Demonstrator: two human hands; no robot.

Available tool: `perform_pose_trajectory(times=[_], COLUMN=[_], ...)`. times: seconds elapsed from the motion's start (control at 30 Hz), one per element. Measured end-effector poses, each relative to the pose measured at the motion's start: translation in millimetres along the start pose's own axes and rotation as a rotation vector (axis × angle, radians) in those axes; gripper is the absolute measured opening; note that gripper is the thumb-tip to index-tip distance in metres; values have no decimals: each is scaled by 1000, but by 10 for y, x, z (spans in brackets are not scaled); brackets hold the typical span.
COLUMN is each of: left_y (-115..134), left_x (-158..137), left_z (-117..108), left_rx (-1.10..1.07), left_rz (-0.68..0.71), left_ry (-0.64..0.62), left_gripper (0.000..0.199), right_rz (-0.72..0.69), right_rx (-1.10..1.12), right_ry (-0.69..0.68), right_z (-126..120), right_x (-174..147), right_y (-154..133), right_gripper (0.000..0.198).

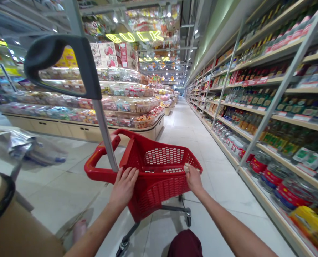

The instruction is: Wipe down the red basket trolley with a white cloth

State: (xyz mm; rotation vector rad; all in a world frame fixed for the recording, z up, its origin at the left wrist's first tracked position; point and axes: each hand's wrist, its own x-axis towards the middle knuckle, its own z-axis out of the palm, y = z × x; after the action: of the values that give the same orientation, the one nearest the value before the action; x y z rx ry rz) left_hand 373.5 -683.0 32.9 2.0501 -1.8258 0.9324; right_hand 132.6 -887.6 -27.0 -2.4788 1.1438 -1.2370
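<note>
A red plastic basket trolley (pixel 159 192) stands on casters in front of me, its basket showing nothing inside. A tall grey pole with a dark handle (pixel 91 67) rises from its left end. My left hand (pixel 124 184) is closed over the near rim, close to the foot of that pole, fingers together and thumb hidden. Farther right, my right hand (pixel 193 178) grips the same rim near the basket's right end. Something pale shows at its fingertips; I cannot tell whether that is a separate thing.
Shelves of bottles and jugs (pixel 266 164) line the right side. A tiered bulk display (pixel 116 96) of packaged goods stands at left. Between them a tiled aisle (pixel 177 117) runs back. A beige rounded counter (pixel 20 221) is at lower left.
</note>
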Motion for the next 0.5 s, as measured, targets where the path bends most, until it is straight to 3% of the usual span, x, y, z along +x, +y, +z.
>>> perform_pose_trajectory(times=[0.13, 0.2, 0.3, 0.37, 0.43, 0.5], left_y=[-21, -47, -52, -17, 36, 77], left_x=[61, 66, 54, 62, 91, 124], left_z=[12, 10, 8, 18, 34, 45], left_rx=[-62, -76, -90, -100, -109, -114], left_rz=[11, 24, 23, 2, -14, -18], left_ry=[7, 10, 14, 22, 29, 32], left_gripper=[42, 43, 43, 42, 41, 41], right_rz=[-198, -180, -42, -3, -29, -115], right_rx=[104, 114, 70, 61, 74, 114], right_ry=[-83, -59, 41, 78, 62, 4], right_z=[350, 273, -12, -71, 66, 315], right_x=[-64, -75, -68, -70, -84, -100], right_y=[-465, -367, 6, 57, -193, -620], right_gripper=[45, 43, 43, 44, 46, 49])
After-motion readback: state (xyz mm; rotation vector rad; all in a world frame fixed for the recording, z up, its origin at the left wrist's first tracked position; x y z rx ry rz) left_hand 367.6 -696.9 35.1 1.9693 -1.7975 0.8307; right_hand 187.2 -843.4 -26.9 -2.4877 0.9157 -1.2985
